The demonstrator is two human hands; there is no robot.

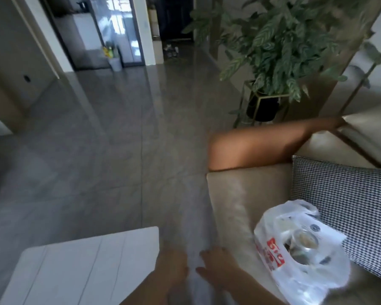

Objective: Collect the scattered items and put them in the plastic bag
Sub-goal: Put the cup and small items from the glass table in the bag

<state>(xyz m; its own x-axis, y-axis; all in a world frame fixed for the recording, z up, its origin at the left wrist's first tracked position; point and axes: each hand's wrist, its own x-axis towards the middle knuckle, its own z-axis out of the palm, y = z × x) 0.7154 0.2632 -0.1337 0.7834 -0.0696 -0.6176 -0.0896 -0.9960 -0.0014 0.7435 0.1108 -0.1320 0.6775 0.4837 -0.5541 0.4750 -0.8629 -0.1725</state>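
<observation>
Bag position: plastic bag (pixel 279 227) is lying on the sofa (pixel 240 194) seat, close behind the near arm of the sofa and leaning against the checked cushion (pixel 350 205) toward the seat's back edge.
Bag condition: it is white and thin with red print on one side, lying crumpled with one handle opening facing up.
Bag contents: round glass jar (pixel 305 241) is showing through the film and the opening; nothing else inside is showing clearly enough to name.
Left hand: left hand (pixel 174 267) is hanging low over the floor (pixel 97 161), just off the corner of the white table (pixel 86 267). Motion blur is smearing the fingers, so I cannot tell whether it is open or closed.
Right hand: right hand (pixel 213 265) is hovering beside the outer face of the sofa arm, fingers loosely spread and pointing left, gripping nothing.
Hands and bag: both hands are staying apart from the bag, with the sofa arm lying between them.
Other limb: bare limb (pixel 262 146) is stretching across beyond the far end of the sofa; whose it is I cannot tell.
Surroundings: potted plant (pixel 284 51) is standing in a thin gold frame on the glossy grey floor past the sofa.
</observation>
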